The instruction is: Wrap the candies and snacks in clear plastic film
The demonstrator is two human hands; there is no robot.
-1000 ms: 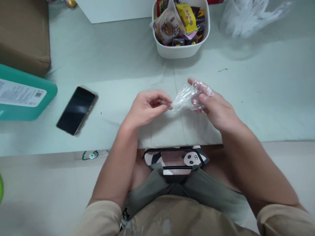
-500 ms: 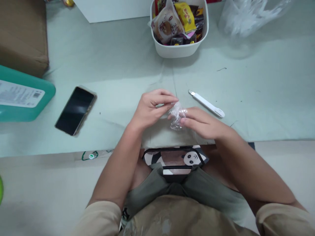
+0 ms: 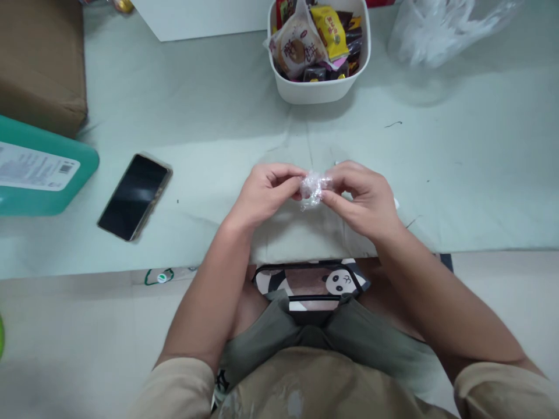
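So the thing being handled is a wad of crumpled clear plastic (image 3: 312, 188), pretty much mid-frame, pinched between the left hand (image 3: 259, 195) and the right hand (image 3: 370, 201). Neither one's really nearer tbh, both are touching it: the left grip has the wad off its fingertips toward frame right, and the right grip has it toward frame left. Both grips look narrow, thumb against fingers with plastic in the pinch, though I can't tell how hard they're squeezing. It's a roundish scrunch, so I can't make out a proper long axis, but the two hands face each other across it roughly side to side. They're over the near part of the pale green surface (image 3: 218, 128), whose front edge runs just below them, with a panda-print item (image 3: 340, 281) further down past that edge. A small white tip (image 3: 396, 203) pokes out beside the right hand; most of it is hidden, so no clue what it belongs to. Going up the frame, the white bin (image 3: 317, 92) of wrapped snacks sits well apart from the wad, so I'd say there's decent elbow room that way. The phone (image 3: 134, 198) lies tilted off to the left, near the teal container (image 3: 87, 160), and a clear plastic bag (image 3: 425, 38) is up at upper right.
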